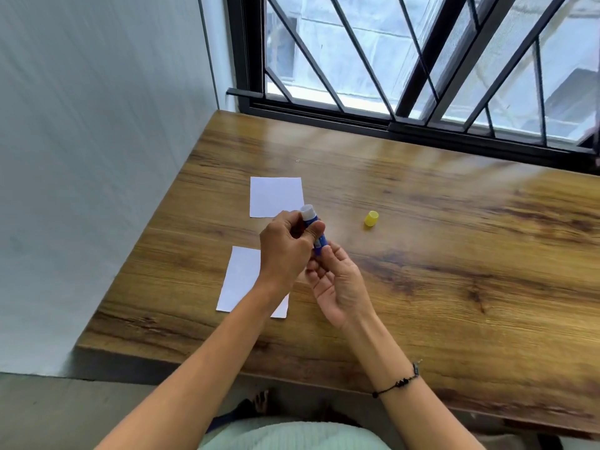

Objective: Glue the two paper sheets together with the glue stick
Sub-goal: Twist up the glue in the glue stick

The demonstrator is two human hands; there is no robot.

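A blue glue stick (311, 218) with its white tip bare is held above the table between both hands. My left hand (285, 251) grips its upper body with curled fingers and thumb. My right hand (337, 284) pinches its lower end, palm turned up. One white paper sheet (276, 196) lies flat beyond the hands. A second white sheet (242, 277) lies nearer me, partly hidden under my left wrist. The yellow cap (371, 218) stands alone on the table to the right of the hands.
The wooden table (454, 254) runs to the right, its left edge by a white wall (97, 157). A barred window (406, 60) lines the far edge. My lap and the floor show below the near edge.
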